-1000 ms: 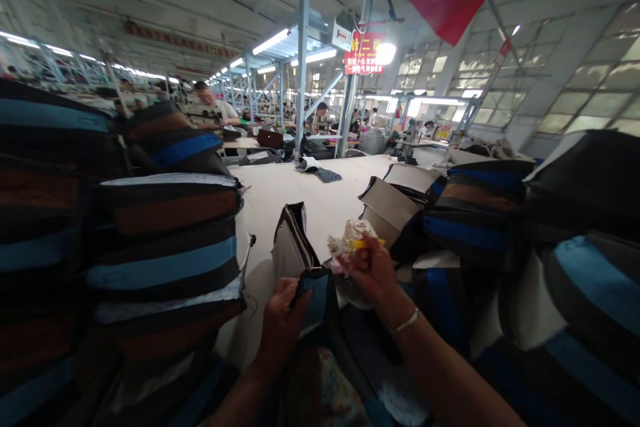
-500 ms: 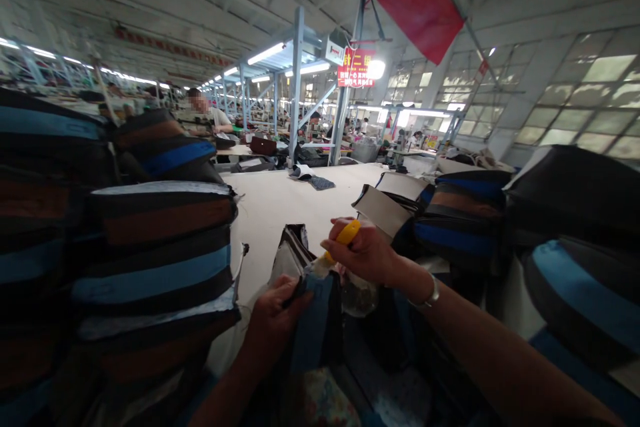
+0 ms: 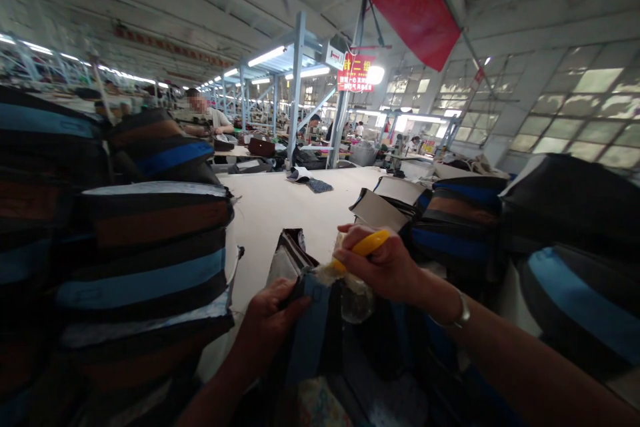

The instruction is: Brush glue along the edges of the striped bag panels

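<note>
While the panel (image 3: pixel 310 330) slants low in the middle of my view, light-blue stripe toward me, my left hand (image 3: pixel 274 310) pinches its left edge near the top, thumb on the near face, fingertips partly hidden. My right hand (image 3: pixel 387 268) is wrapped around the yellow handle of a brush (image 3: pixel 367 244), bristles pointing down-left at the panel's top edge. Looks like contact; can't confirm, bristles too blurred. Metal bracelet (image 3: pixel 463 310) on that wrist.

Jar (image 3: pixel 357 305), clear but cloudy, sits just right of the panel, below my right hand, which hides part of it. Bundle (image 3: pixel 285 263), grey-sided with dark edges, stands just beyond my left fingers; can't tell if it joins the panel. Floral cloth (image 3: pixel 323 403) at bottom centre.

White table (image 3: pixel 270 197) runs away ahead. Pale pieces (image 3: pixel 384 212) lie beyond my right hand. Right stack (image 3: pixel 453 243): dark, blue and brown bands. Left stack (image 3: pixel 145 273): dark, brown and light-blue bands, whitish layers. Patterned swatch (image 3: pixel 320 185) near the table's far end.

Past the table, left of centre: a person (image 3: pixel 217 121), with a brown bag (image 3: pixel 261 147) nearby. Red sign (image 3: pixel 354 73) right of the post (image 3: pixel 296 93), lit lamp (image 3: pixel 375 75) at its edge. Red banner (image 3: pixel 410 3) overhead.
</note>
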Available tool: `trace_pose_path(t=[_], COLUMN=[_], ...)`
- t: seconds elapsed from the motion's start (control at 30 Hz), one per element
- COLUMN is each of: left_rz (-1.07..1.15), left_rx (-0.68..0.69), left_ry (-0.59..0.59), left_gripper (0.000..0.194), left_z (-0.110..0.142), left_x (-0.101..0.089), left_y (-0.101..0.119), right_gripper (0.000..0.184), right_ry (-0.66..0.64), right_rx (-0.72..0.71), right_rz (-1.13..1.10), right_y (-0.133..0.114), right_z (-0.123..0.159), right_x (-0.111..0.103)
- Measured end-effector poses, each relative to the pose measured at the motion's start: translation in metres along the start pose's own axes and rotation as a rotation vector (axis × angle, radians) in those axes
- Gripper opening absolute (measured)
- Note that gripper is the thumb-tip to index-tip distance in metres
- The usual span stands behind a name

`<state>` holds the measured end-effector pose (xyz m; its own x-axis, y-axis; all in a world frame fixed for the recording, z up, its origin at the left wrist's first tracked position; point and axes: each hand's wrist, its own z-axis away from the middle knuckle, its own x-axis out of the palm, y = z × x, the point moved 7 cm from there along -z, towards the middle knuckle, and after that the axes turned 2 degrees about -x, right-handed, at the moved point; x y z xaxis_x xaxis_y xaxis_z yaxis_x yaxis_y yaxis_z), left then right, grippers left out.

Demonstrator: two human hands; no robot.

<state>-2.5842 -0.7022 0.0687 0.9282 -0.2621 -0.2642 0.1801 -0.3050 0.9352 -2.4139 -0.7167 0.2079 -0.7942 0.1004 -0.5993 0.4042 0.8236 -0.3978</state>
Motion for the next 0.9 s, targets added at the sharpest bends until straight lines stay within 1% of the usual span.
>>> trace_pose_path(t=[0.03,0.1,0.13,0.2,0.27,0.3,0.33,0.4,0.47,0.5,0.57,0.6,0.67,0.7,0.73,0.83,0.87,0.9], left_rz=[-0.05,-0.188,-0.276,-0.477,-0.679,-0.769,-0.85,-0.984,-1.073,-1.098,-1.117,-1.12,-1.124,-1.129,-1.135,-1.144,-1.141,-1.134], left_rx=[0.028,0.124,0.199,0.389,0.568,0.628,0.666,0.712,0.765,0.796,0.84,0.848,0.842,0.834,0.832,0.835,0.842,0.852], left_ry=[0.034,0.153,0.219,0.317,0.353,0.358,0.365,0.365,0.364,0.363,0.361,0.364,0.358,0.36,0.357,0.316,0.306,0.297], left_gripper=[0.024,0.021,0.021,0.02,0.02,0.02,0.019,0.016,0.016,0.018,0.021,0.022,0.019,0.017,0.015,0.015,0.016,0.017], left_z=[0.0,0.001,0.002,0.006,0.012,0.015,0.017,0.02,0.024,0.026,0.029,0.029,0.028,0.027,0.027,0.026,0.026,0.027], left_x=[0.0,-0.001,-0.001,0.006,0.019,0.025,0.029,0.036,0.042,0.044,0.049,0.05,0.053,0.054,0.055,0.06,0.061,0.062], left_y=[0.002,0.007,0.011,0.02,0.028,0.03,0.033,0.037,0.041,0.043,0.044,0.044,0.043,0.043,0.042,0.042,0.042,0.042], right_gripper=[0.022,0.024,0.025,0.027,0.028,0.029,0.029,0.028,0.024,0.022,0.023,0.025,0.028,0.029,0.028,0.024,0.023,0.023], right_ry=[-0.031,-0.068,-0.042,0.065,0.151,0.161,0.138,0.019,-0.136,-0.192,-0.218,-0.204,-0.179,-0.198,-0.248,-0.422,-0.434,-0.409], right_rx=[0.012,0.025,0.045,0.108,0.17,0.194,0.211,0.231,0.205,0.172,0.128,0.136,0.175,0.182,0.177,0.149,0.157,0.167], right_rz=[0.016,0.119,0.17,0.195,0.127,0.087,0.069,0.114,0.263,0.362,0.511,0.532,0.487,0.453,0.436,0.521,0.554,0.571], right_y=[0.002,0.004,0.005,0.004,0.001,0.0,-0.001,0.0,0.0,-0.001,-0.003,-0.003,-0.002,-0.001,0.0,0.003,0.005,0.005], right_z=[0.0,-0.002,-0.004,-0.009,-0.013,-0.014,-0.015,-0.015,-0.014,-0.015,-0.017,-0.019,-0.023,-0.025,-0.026,-0.026,-0.027,-0.028], right_x=[0.002,0.001,-0.004,-0.017,-0.022,-0.02,-0.014,0.003,0.019,0.024,0.024,0.022,0.018,0.02,0.025,0.039,0.041,0.041])
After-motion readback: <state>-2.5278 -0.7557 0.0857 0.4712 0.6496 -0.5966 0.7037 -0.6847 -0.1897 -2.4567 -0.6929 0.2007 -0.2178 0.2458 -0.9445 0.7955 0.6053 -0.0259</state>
